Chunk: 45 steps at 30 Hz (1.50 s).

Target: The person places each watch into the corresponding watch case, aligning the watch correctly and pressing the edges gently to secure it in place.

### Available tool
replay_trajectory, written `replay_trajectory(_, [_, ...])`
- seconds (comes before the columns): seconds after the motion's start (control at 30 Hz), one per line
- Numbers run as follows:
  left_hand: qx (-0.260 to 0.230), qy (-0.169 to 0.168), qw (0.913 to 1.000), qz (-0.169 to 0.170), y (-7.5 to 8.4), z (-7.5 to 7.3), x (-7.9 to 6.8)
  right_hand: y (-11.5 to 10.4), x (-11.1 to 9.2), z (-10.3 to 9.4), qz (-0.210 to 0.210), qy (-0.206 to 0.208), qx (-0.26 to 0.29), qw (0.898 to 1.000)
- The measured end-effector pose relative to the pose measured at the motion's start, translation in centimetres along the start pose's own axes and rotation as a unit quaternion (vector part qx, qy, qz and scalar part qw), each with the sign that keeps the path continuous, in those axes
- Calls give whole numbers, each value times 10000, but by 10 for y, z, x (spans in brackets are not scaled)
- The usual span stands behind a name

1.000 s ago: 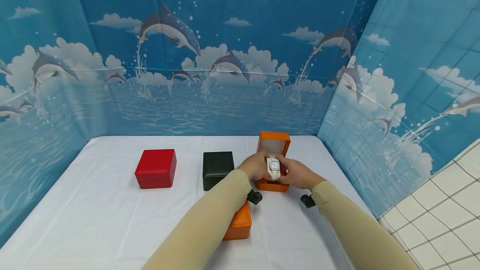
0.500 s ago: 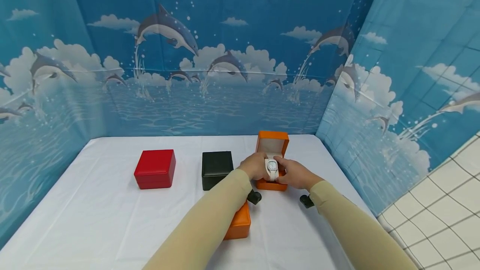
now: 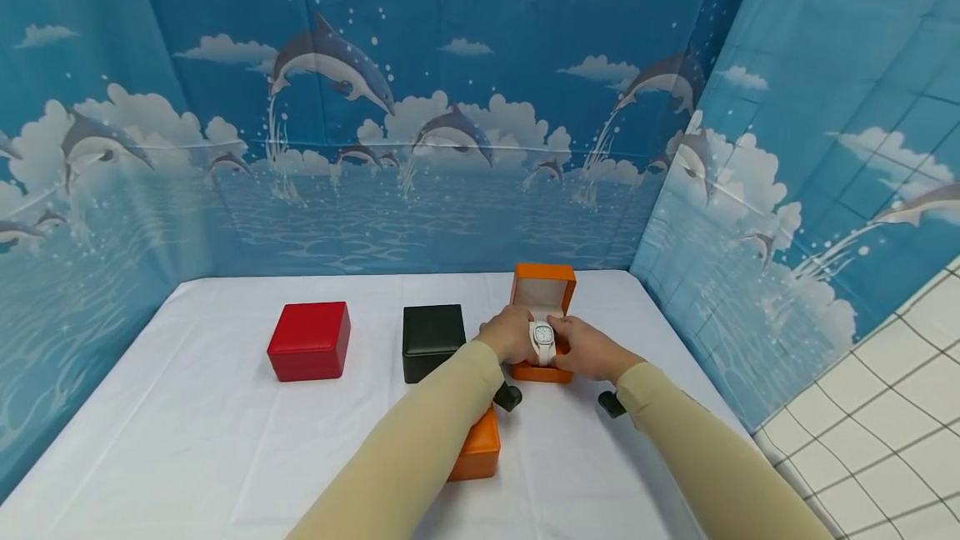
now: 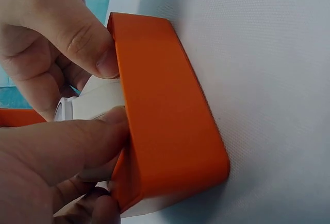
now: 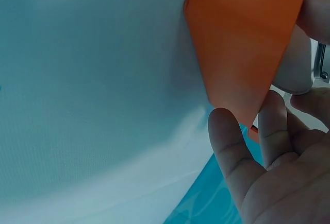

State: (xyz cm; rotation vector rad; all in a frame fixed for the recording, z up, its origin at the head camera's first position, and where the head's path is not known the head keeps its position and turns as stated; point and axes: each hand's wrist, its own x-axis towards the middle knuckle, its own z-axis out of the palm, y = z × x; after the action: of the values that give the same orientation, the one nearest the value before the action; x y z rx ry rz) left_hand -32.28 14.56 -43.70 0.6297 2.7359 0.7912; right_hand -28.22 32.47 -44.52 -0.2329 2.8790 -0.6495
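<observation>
A white wristwatch (image 3: pixel 543 337) with a squarish face sits at the opening of an orange watch box (image 3: pixel 543 272), whose lid stands up at the back. My left hand (image 3: pixel 510 334) pinches the watch from its left side. From the right, my right hand (image 3: pixel 591 348) grips the other side with thumb and fingers. In the left wrist view, both thumbs press by the cream strap (image 4: pixel 100 98) at the box's front wall (image 4: pixel 165 105). The right wrist view has some fingers of the right hand spread beside the box (image 5: pixel 242 44). My hands hide much of the box's inside.
A closed black box (image 3: pixel 433 330) stands left of the open box, and a red box (image 3: pixel 309 342) farther left. Another orange box (image 3: pixel 477 450) is partly hidden under my left forearm. All rest on a white-covered table (image 3: pixel 187 440) before a dolphin-print curtain (image 3: pixel 465 215).
The watch sits slightly lower against the orange box than a second ago. Both hands keep their hold on it, and the head view has shifted a little.
</observation>
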Motion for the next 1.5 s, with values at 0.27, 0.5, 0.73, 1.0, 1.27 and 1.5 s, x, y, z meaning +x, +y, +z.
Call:
replay_trajectory(0.27, [352, -126, 9992, -133, 3, 0, -1, -5, -4, -1, 212, 75, -354, 9991])
replay_trajectory(0.5, [295, -221, 9990, -245, 2, -2, -6, -8, -5, 0, 429, 171, -406, 9981])
replay_trajectory(0.73, [494, -237, 9980, -329, 5, -2, -12, -9, -1, 4, 793, 221, -154, 9965])
replay_trajectory(1.0, [764, -313, 9957, -419, 8, -1, -13, -10, -1, 3, 932, 97, -71, 9956])
replay_trajectory(1.27, [757, -290, 9964, -259, 6, -6, -11, -9, 0, 4, 952, 48, 19, 9954])
replay_trajectory(1.5, [792, -354, 9962, -98, 4, -14, -9, -2, 3, 4, 834, 22, 2, 9965])
